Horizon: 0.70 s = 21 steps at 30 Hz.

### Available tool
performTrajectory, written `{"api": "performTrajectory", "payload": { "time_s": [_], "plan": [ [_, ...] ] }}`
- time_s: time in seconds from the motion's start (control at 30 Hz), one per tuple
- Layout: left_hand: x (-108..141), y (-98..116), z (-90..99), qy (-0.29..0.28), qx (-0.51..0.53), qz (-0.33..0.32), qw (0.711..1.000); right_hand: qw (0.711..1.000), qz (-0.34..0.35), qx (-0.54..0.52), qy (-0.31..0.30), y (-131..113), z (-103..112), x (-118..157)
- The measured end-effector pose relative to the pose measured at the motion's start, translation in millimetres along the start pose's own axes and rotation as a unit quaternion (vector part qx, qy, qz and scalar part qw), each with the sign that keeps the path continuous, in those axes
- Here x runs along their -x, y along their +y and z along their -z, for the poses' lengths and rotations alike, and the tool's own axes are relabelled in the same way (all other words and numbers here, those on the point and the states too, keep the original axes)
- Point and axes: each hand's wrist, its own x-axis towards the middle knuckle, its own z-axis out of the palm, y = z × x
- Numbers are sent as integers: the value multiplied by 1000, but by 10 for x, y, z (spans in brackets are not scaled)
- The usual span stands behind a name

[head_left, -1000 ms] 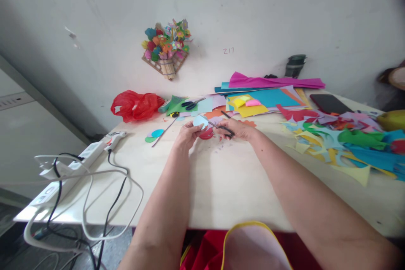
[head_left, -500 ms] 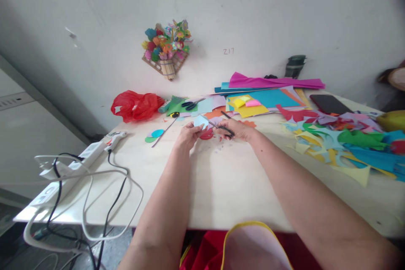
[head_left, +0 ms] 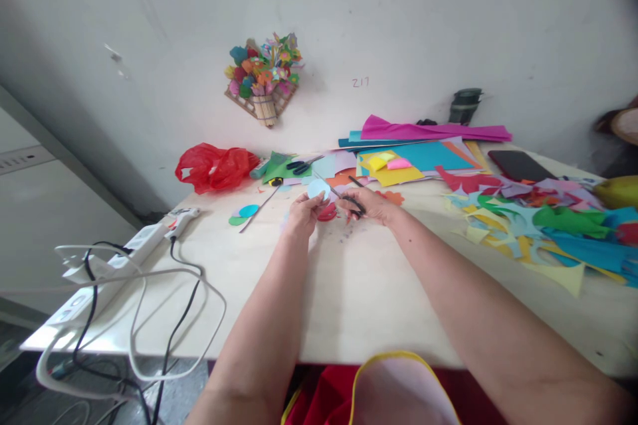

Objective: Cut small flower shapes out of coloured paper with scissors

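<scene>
Left of frame centre, crumpled red plastic bag point(head_left: 214, 169) placed behind round blue paper disc point(head_left: 248, 210); frame right, irregular multicoloured paper scraps point(head_left: 518, 222) strewn before flat black rectangular device point(head_left: 521, 165).

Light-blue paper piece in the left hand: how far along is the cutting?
Looks done: a bright blue paper disc and a green paper disc lie cut out. In hand: the left hand holds the roundish light-blue paper piece; the right hand has black-handled metal scissors. Left: perhaps edge trimming; the final outline is too small to judge.
</scene>
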Motion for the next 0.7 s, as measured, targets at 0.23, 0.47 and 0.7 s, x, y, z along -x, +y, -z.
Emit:
{"api": "performTrajectory", "payload": {
  "time_s": [0.23,0.47,0.7],
  "plan": [
    [39,-21,-65,31,26,-6,999,1000,6,-14,19,23,-70,-37],
    [64,-10,-94,42,49,18,998,999,10,-20,31,44,-117,-40],
    [97,16,-115,62,78,77,992,999,4,-26,35,53,-164,-48]
  ]
}}
